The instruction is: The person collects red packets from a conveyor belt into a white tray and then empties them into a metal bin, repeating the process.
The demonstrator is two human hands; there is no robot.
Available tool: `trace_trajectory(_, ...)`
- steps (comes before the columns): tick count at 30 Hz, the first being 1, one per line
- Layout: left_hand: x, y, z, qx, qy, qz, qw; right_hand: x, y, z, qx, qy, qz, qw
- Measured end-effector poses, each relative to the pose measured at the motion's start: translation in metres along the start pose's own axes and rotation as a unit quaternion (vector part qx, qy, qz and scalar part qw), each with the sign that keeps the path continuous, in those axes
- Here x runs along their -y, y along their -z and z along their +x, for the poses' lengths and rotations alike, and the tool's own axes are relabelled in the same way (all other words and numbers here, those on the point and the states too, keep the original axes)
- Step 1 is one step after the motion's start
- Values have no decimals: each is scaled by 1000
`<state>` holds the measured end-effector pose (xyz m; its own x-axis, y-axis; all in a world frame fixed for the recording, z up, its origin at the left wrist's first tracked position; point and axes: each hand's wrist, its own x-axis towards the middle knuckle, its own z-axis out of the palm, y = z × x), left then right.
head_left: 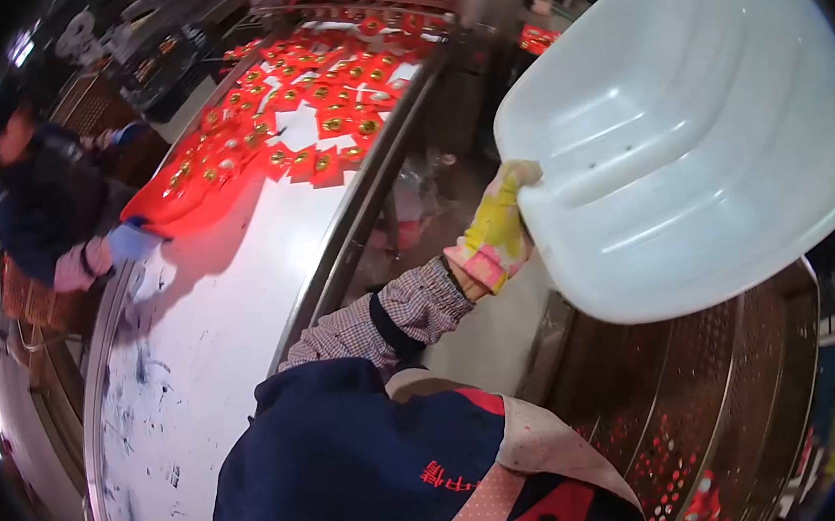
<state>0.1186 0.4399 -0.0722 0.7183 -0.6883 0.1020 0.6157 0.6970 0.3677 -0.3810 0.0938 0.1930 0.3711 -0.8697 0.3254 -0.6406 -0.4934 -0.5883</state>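
My left hand [497, 228], in a yellow and pink glove, is closed on the near edge of a large white plastic scoop [698, 148]. Its thumb lies over the rim, and the other fingers are mostly hidden behind. The scoop is raised and tilted at the right, its ribbed hollow side facing me. My right hand cannot be made out; the scoop covers much of that side. Left of my forearm runs a long white table [218, 380] with metal edges. Many small red packets [323, 119] with gold-coloured centres lie spread over its far end.
Across the table at the left, a co-worker [54, 195] in a dark top holds a red plastic scoop [194, 186] beside the packets with a blue-gloved hand. Below the white scoop stands a brown perforated metal trough [709, 363] with small red and white pieces in it.
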Motion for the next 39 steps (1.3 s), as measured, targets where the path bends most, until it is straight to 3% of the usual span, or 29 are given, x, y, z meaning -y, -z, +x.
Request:
trace_trajectory(1,-19,20,8,-21,-48,45,998,21,-21,48,62,197,-214,955)
trace_trajectory(3,-61,51,20,-41,-75,75,994,90,-111,106,115,208,-110,965)
trace_trajectory(5,-72,61,12,-103,-7,36,994,157,-186,100,174,253,-104,946)
trace_trajectory(6,-106,56,13,-119,56,-1,991,193,-250,116,264,252,-44,930)
trace_trajectory(7,-136,70,22,-131,25,8,991,254,-318,95,175,411,-149,882)
trace_trajectory(8,-154,82,25,-136,43,-18,990,254,-382,119,122,498,-183,839)
trace_trajectory(9,-164,90,20,-140,61,-45,987,267,-423,119,154,526,-178,817)
trace_trajectory(12,-188,110,-35,-146,5,-32,989,289,-511,88,298,544,-202,758)
trace_trajectory(17,-200,121,-89,-271,-92,112,952,309,-648,50,485,599,-298,563)
trace_trajectory(21,-184,140,-158,-430,-187,96,878,345,-760,9,530,670,-305,421)
trace_trajectory(24,-168,116,-205,-486,-276,109,822,377,-821,-35,527,708,-316,347)
trace_trajectory(25,-154,133,-242,-545,-322,58,772,388,-838,-53,519,723,-326,318)
trace_trajectory(26,-157,83,-234,-530,-371,149,748,397,-851,-70,506,735,-330,307)
trace_trajectory(27,-148,107,-273,-555,-392,186,710,404,-861,-86,499,741,-322,312)
trace_trajectory(28,-139,130,-312,-595,-409,246,647,405,-855,-92,540,698,-251,399)
trace_trajectory(29,-141,115,-311,-616,-430,281,597,406,-850,-98,576,648,-163,471)
trace_trajectory(30,-142,94,-309,-640,-452,315,536,405,-863,-106,577,648,-167,467)
trace_trajectory(31,-144,90,-315,-642,-444,316,539,392,-860,-104,573,645,-209,460)
trace_trajectory(34,-163,93,-351,-764,-266,376,452,375,-852,-119,601,586,-243,487)
trace_trajectory(36,-175,99,-363,-768,-229,390,454,375,-839,-129,586,585,-255,499)
trace_trajectory(38,-183,103,-372,-769,-192,404,456,356,-884,-134,564,609,-190,524)
trace_trajectory(39,-193,108,-386,-763,-192,421,451,364,-865,-129,590,593,-153,527)
